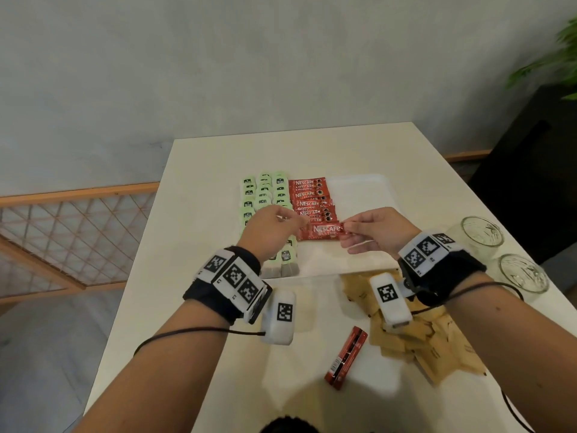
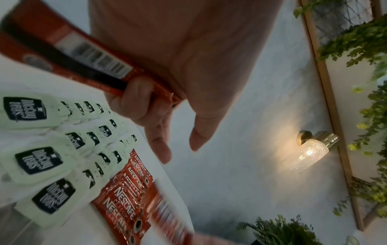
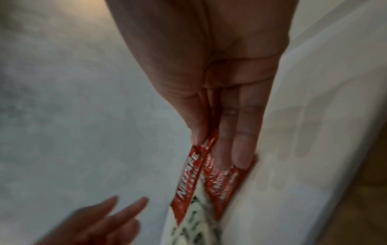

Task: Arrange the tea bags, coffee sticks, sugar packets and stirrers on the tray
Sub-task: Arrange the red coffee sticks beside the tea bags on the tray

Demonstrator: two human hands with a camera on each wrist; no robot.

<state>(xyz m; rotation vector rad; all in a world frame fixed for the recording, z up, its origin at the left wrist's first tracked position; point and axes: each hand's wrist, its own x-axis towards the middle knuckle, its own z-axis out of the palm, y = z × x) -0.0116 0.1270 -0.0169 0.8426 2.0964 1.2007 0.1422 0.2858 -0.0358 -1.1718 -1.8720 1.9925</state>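
Right hand (image 1: 376, 231) pinches a red Nescafé coffee stick (image 1: 321, 231) over the white tray (image 1: 359, 189).

Its thumb and fingers (image 3: 240, 132) close on the stick's right end, holding it level just before the row of red coffee sticks (image 1: 310, 198) lying on the tray beside the pale green tea bags (image 1: 265, 192). The left hand (image 1: 270, 228) grips more red sticks (image 2: 87, 54) in curled fingers (image 2: 136, 92), index and thumb extended. Brown sugar packets (image 1: 418, 335) and two red sticks (image 1: 346, 357) lie on the white surface (image 1: 199, 182).
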